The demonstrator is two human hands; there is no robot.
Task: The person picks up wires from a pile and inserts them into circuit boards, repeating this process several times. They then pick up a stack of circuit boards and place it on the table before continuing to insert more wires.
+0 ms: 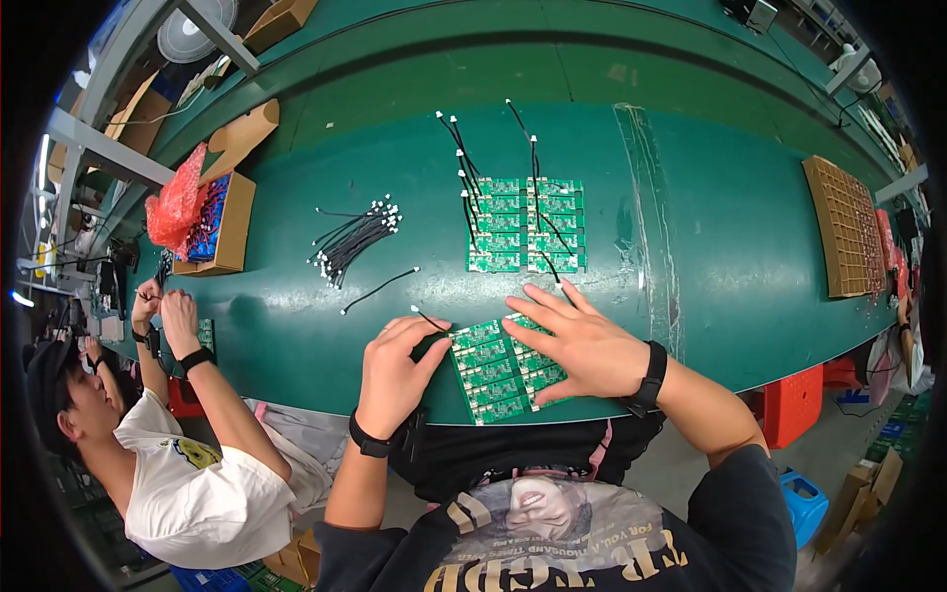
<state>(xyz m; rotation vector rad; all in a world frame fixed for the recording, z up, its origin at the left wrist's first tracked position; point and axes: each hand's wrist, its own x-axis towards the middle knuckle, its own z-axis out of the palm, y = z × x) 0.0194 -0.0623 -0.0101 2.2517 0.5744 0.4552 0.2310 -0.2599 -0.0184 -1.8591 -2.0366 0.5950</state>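
Long green workbench (395,118) (grey floor (848,434) below)

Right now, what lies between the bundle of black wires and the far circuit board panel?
Bare green table, in the head view, between the wire bundle and the far panel.

The right hand (582,345) hides part of the near circuit-board panel (493,370); board details are too small.

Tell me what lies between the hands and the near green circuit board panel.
Nothing visible: the left hand and the right hand both rest directly on the near green circuit board panel.
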